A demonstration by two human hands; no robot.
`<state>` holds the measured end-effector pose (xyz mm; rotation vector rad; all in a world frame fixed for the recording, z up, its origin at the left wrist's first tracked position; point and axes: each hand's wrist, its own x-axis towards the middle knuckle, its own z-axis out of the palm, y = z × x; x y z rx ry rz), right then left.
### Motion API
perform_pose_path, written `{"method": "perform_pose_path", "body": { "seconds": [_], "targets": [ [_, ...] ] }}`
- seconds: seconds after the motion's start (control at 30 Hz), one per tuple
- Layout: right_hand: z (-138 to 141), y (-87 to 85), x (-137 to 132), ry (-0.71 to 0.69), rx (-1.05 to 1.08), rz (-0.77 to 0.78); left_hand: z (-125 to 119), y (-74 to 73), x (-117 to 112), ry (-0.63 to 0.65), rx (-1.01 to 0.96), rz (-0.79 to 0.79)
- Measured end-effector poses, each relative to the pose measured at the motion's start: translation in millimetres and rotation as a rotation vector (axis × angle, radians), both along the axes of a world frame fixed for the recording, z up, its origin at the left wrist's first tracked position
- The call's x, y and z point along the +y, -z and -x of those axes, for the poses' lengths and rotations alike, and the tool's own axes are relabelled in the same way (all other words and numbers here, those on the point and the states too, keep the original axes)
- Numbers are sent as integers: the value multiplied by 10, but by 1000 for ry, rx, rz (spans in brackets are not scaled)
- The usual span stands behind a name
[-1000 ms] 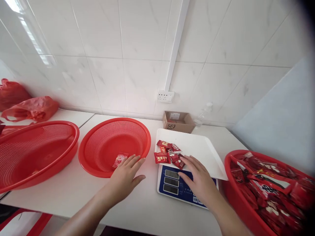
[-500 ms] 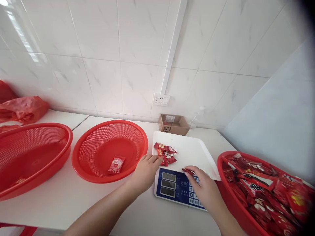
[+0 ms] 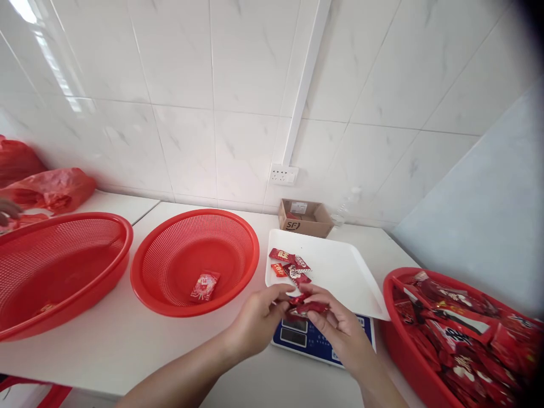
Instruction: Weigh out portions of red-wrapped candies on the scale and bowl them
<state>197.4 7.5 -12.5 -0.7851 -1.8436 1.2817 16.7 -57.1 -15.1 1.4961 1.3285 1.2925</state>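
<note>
My left hand (image 3: 260, 318) and my right hand (image 3: 340, 326) meet above the front of a blue scale (image 3: 323, 340). Together they pinch small red candy packets (image 3: 306, 305) between their fingertips. Just beyond them several more red packets (image 3: 291, 265) lie on the scale's white tray (image 3: 340, 272). A single red-and-white packet (image 3: 204, 284) rests in the round red mesh basket (image 3: 194, 260) to the left.
A larger red basket (image 3: 59, 272) stands at far left, with red plastic bags (image 3: 51, 190) and another person's fingers (image 3: 8, 209) behind it. A red basket full of packets (image 3: 463, 337) sits at right. A small cardboard box (image 3: 305, 217) stands by the tiled wall.
My left hand left the round basket and came right to the scale. Both hands took packets off the tray and drew them together over the scale's front.
</note>
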Motion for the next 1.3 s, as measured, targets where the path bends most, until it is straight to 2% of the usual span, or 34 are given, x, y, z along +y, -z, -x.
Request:
{"method": "perform_pose_path", "body": {
  "seconds": [0.07, 0.13, 0.23, 0.3, 0.4, 0.47, 0.53, 0.6, 0.7, 0.8, 0.93, 1.07, 1.17, 1.3],
  "targets": [
    [63, -17, -59, -37, -5, 79, -68, -31, -74, 166, -300, 154],
    [149, -37, -131, -54, -51, 102, -104, -57, -126, 287, -471, 245],
    [279, -81, -222, -87, -113, 97, -94, -86, -147, 328, -517, 269],
    [330, -126, -213, -121, -118, 84, -33, -117, -137, 277, -479, 259],
    [349, -198, -15, -31, -120, -93, 164, -206, -132, 62, -303, 186],
    [366, -219, 214, 86, -204, -268, 343, -282, -148, -142, -8, 112],
    [422, -197, 447, 145, -399, -400, 514, -344, -177, -303, 351, 104],
    [515, -138, 626, 123, -652, -459, 639, -369, -206, -378, 619, 169],
    [662, -36, 751, 28, -940, -443, 724, -328, -243, -376, 787, 271],
    [731, 13, 780, -40, -1046, -507, 729, -249, -287, -329, 882, 293],
    [707, 14, 830, -75, -1023, -728, 689, -193, -382, -237, 971, 229],
    [684, 43, 919, -34, -991, -903, 650, -166, -450, -191, 1024, 164],
    [697, 93, 970, 31, -964, -936, 642, -130, -459, -200, 1045, 138],
    [693, 147, 1023, 98, -913, -903, 648, -119, -468, -196, 1048, 163]
  ]
}}
